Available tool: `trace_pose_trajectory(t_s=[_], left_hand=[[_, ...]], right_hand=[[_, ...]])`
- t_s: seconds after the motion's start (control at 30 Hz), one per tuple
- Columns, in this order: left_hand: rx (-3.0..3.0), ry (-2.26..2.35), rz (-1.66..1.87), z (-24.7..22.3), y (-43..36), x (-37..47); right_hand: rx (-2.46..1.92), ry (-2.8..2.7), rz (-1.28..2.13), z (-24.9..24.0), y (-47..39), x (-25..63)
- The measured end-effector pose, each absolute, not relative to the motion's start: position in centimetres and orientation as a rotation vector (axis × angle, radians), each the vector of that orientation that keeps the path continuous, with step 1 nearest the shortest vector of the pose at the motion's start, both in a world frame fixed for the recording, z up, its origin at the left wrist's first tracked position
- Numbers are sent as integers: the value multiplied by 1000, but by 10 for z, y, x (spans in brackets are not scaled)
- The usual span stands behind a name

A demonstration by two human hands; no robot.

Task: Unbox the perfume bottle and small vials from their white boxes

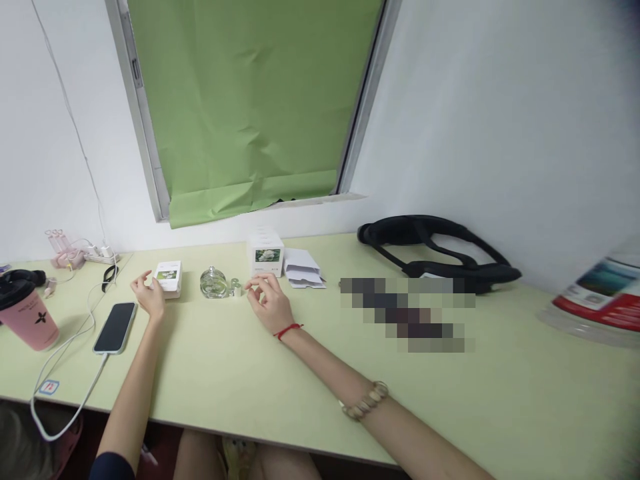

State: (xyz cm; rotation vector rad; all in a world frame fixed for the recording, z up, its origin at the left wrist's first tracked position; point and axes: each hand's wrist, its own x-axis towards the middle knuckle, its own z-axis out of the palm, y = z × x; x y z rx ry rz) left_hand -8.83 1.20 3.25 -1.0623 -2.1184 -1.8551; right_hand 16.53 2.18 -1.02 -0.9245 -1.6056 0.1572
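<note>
A round, clear glass bottle [214,283] with a faint green tint stands upright on a pale green table [300,380], between two hands. Small, shiny glass pieces [235,289] sit just beside it, toward the right hand [270,303].

Left of the bottle lies a small white box [169,279] with a flower picture on top. A taller white box [265,257], also showing a white flower, stands behind the right hand, next to folded white card [303,268]. What the boxes hold is hidden. At far left, a pink cup [34,317] wears a black lid; its contents cannot be seen.

The left hand [149,293] is at the small box's left side, palm turned up, fingers bent and slightly apart. The right hand reaches in from the lower right, its fingers loosely curled, a little spread, near the glass pieces.
</note>
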Motion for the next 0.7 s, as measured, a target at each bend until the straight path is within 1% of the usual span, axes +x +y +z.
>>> trace_pose_trajectory(t_s=[0.13, 0.3, 0.4, 0.47, 0.57, 0.7], left_hand=[[-1159, -1992, -1769, 34, 10, -85], [-1361, -1892, -1392, 30, 8, -79], [-1531, -1898, -1164, 25, 9, -76], [-1585, -1951, -1072, 22, 10, -75], [-1535, -2093, -1035, 18, 12, -76], [-1472, -2227, -1079, 17, 12, -78]], right_hand=[[-929, -1615, 175, -10, 21, 166], [-946, -1629, 187, -11, 21, 166], [-947, -1642, 189, -11, 22, 166], [-951, -1647, 190, -12, 22, 166], [-952, -1652, 191, -12, 23, 166], [-959, -1656, 197, -12, 21, 166]])
